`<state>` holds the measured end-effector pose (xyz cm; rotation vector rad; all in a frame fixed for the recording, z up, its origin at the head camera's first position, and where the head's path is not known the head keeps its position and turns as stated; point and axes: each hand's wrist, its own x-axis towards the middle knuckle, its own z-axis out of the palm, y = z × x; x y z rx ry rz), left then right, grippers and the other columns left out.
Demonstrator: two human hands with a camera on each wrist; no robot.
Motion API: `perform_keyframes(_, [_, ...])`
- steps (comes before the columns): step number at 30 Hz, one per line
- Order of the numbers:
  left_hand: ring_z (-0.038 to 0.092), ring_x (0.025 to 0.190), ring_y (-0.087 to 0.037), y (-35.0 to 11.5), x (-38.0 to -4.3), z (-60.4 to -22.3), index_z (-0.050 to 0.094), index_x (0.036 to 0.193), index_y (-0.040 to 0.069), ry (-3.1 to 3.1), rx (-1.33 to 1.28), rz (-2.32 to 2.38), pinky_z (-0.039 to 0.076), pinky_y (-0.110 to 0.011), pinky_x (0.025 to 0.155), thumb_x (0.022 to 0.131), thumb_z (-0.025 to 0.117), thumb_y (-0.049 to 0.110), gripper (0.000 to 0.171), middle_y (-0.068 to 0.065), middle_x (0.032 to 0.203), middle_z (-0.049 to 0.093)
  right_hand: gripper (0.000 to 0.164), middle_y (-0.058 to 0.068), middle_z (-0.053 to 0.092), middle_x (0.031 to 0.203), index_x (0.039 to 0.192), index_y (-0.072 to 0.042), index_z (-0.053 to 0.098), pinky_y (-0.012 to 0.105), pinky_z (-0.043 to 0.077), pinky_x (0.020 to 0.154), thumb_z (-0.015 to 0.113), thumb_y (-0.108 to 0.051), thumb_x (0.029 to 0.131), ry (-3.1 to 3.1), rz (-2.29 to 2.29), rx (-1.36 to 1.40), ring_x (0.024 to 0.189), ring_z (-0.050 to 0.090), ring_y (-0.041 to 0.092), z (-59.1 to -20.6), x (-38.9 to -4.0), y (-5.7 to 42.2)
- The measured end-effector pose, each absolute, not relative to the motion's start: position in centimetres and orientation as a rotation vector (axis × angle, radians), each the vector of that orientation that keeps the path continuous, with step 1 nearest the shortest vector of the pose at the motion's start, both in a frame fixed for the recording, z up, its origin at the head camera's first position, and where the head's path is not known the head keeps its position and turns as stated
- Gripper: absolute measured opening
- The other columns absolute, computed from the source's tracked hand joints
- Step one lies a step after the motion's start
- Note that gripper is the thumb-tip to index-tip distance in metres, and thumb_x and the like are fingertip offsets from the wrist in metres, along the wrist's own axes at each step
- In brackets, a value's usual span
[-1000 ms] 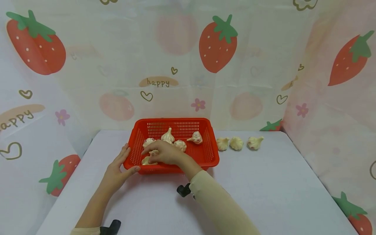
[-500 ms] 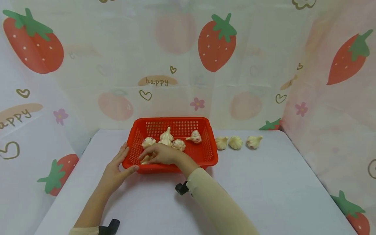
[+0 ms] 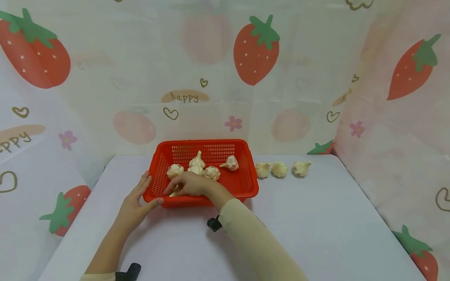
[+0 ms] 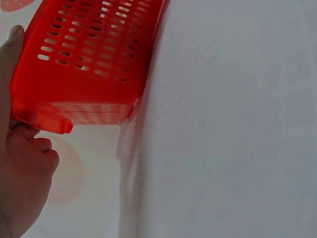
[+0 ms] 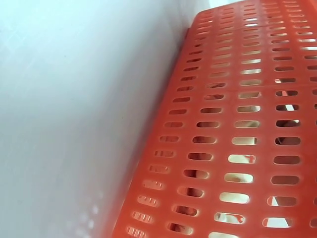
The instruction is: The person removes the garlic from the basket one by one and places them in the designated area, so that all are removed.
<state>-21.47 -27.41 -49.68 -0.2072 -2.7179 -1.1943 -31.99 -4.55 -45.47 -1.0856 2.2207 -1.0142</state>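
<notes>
Currently, my right hand (image 3: 191,184) inside the red basket (image 3: 190,201), fingers curled around a garlic bulb (image 3: 174,192) at front left, my left hand (image 3: 134,208) touching the basket's left end, thumb and fingers apart, three bulbs (image 3: 279,169) rightward on the desk (image 3: 316,218).

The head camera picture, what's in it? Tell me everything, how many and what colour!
Table: one, white, across the lower middle.
Basket: one, red, toward the table's far edge.
Garlic in the basket: at least five bulbs, creamy white, some partly hidden.
Garlic on the table: three bulbs, creamy, in a row right of the basket.
Backdrop: one surround, pale, behind and at both sides.
Strawberry prints: six, red and green, on the backdrop.
Flower prints: three, pink, same place.
Hearts: several, brownish-gold outlines, same place.
Wrist pieces: two, black, one per wrist.
Sleeves: two, beige, one per arm.
Left grip: one bare hand, at the basket's near left corner.
Right grip: one bare hand, inside the basket.
</notes>
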Motion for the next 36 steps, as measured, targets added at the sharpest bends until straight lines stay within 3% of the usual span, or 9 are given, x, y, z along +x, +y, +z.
perform_keyframes(13, [0.015,0.158,-0.034,-27.5,-21.4,-49.6,0.021,0.164,0.022,-2.738,-0.183,-1.189,0.032,-0.072,0.113,0.090,0.074,0.052,0.096,0.005,0.172,0.012,0.010,-0.017,0.069,0.105,0.102,-0.027,0.080,0.019,0.051,0.090,0.077,-0.022,0.093,2.345,-0.987,-1.207,0.102,0.060,0.004,-45.1,-31.6,-4.9])
perform_keyframes(19, [0.014,0.159,-0.033,-27.6,-21.5,-49.7,0.022,0.164,0.022,-2.722,-0.195,-1.206,0.029,-0.072,0.115,0.091,0.076,0.046,0.094,0.007,0.172,0.012,0.007,-0.019,0.066,0.105,0.101,-0.032,0.078,0.021,0.050,0.091,0.075,-0.031,0.094,2.470,-0.986,-1.246,0.105,0.057,0.005,-44.7,-31.4,-4.5])
perform_keyframes(28, [0.013,0.159,-0.031,-27.5,-21.6,-49.8,0.023,0.164,0.021,-2.715,-0.203,-1.208,0.028,-0.070,0.117,0.089,0.077,0.048,0.096,0.006,0.172,0.013,0.017,-0.019,0.071,0.104,0.111,-0.025,0.079,0.019,0.049,0.085,0.076,-0.025,0.094,2.525,-1.188,-1.231,0.097,0.059,0.010,-44.0,-31.0,-3.1])
perform_keyframes(36, [0.013,0.159,-0.031,-27.5,-21.6,-49.8,0.024,0.164,0.018,-2.686,-0.223,-1.222,0.026,-0.070,0.118,0.089,0.079,0.043,0.095,0.006,0.172,0.013,0.021,-0.016,0.074,0.107,0.112,-0.025,0.079,0.028,0.051,0.083,0.078,-0.028,0.092,2.566,-1.351,-1.221,0.096,0.058,0.014,-43.8,-30.5,-0.8])
